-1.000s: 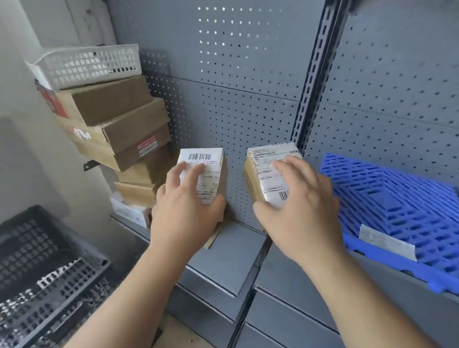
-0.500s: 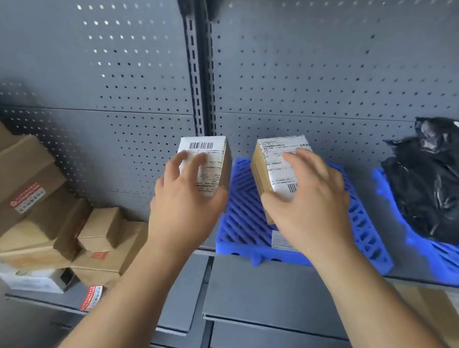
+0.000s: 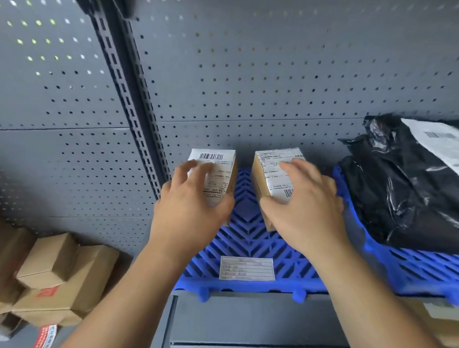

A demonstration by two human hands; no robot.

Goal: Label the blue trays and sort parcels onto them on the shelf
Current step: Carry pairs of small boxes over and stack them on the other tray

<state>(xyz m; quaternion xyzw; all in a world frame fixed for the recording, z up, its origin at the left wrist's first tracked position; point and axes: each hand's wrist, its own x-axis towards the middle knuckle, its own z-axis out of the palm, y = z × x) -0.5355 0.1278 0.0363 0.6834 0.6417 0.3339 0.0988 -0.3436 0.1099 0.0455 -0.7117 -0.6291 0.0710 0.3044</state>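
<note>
"While two parcels are held up in the middle of the frame, how is each one gripped?"

"The left parcel (image 3: 219,170) is gripped by the left hand (image 3: 191,214). The fingers are curled over its white label and the thumb is pressed on its side. The right parcel (image 3: 272,168) is gripped the same way by the right hand (image 3: 306,217). Both are small brown boxes, held side by side over the back of the blue tray (image 3: 248,244). Whether the tray is touched cannot be told."

"Why are they tipped up like that?"

"It is thought that the labels are turned up to be read. That way the right tray can be picked for each parcel."

"Is the tray marked?"

"Yes. A paper label (image 3: 247,268) is stuck near its front edge, in the lower middle of the frame. The words are too blurred to be read."

"What else can be seen?"

"A black bag (image 3: 408,188) with a white label is laid on a second blue tray (image 3: 417,269) at the right. More brown boxes (image 3: 58,279) are piled at the lower left. They are likely waiting to be sorted."
</note>
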